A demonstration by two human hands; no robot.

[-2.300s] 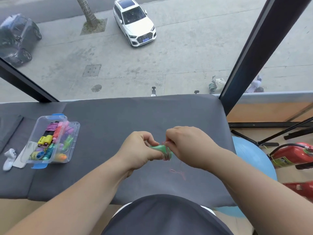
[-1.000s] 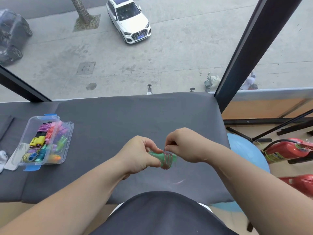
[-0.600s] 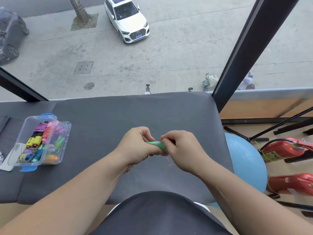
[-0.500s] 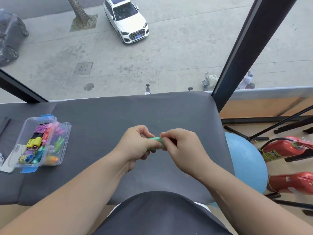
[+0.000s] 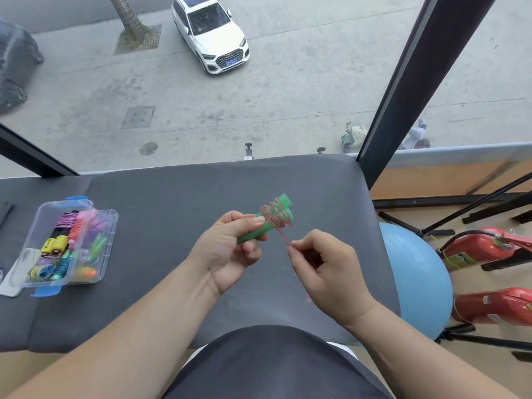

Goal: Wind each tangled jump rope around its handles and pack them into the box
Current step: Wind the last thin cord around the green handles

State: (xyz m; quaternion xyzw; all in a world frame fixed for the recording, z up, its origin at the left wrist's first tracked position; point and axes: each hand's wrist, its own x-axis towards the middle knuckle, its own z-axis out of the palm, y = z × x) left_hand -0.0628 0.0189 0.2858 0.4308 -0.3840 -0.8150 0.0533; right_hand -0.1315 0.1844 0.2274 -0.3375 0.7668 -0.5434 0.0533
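My left hand (image 5: 227,251) grips the green handles (image 5: 266,223) of a jump rope above the grey table (image 5: 172,197), their far end tilted up and away. A thin pink rope (image 5: 275,217) is coiled in several loops around the upper end of the handles. My right hand (image 5: 322,263) pinches the loose end of that rope just right of the handles, a short taut strand running between them. The clear plastic box (image 5: 99,272) with blue latches stands at the table's left and holds several wound ropes in many colours.
A window wall with a dark frame post (image 5: 403,96) rises behind the table. Right of the table are a blue exercise ball (image 5: 417,277), two red fire extinguishers (image 5: 483,249) and black stand legs (image 5: 460,208). A white lid (image 5: 8,286) lies beside the box.
My hands have drawn apart. The left hand has tilted the handles' far end up and away, showing the rope coils. The right hand has pulled back and down with the rope end.
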